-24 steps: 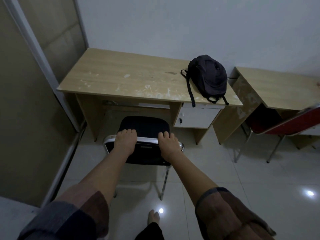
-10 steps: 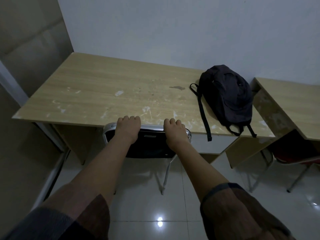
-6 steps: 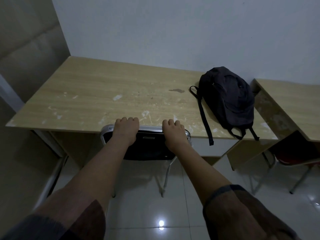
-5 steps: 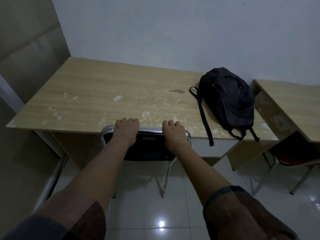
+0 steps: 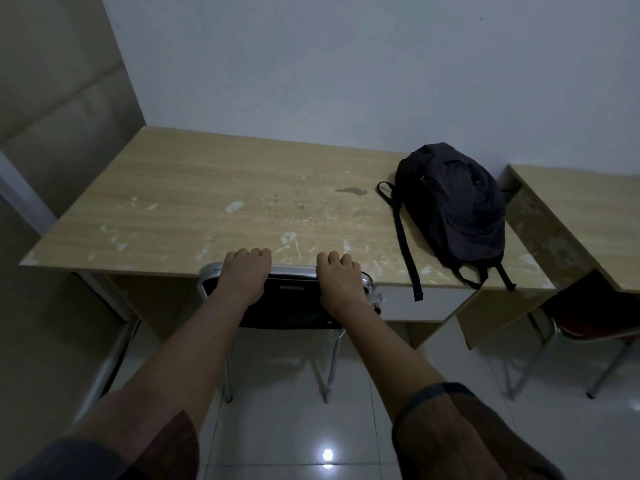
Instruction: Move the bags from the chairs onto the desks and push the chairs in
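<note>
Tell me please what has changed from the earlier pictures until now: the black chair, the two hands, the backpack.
The black padded chair with the chrome frame went forward under the light wooden desk; its seat, visible earlier, is now hidden and its backrest is at the desk edge. The left hand and right hand stayed gripping the backrest top. The dark fabric backpack stayed on the desk, and the red chair stayed at the neighbouring desk.

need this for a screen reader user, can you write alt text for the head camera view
Both hands, left hand and right hand, grip the top of a black chair backrest pushed up against the front edge of a scuffed wooden desk. A dark backpack lies on the desk's right end, beside a second desk with a red chair under it.
</note>
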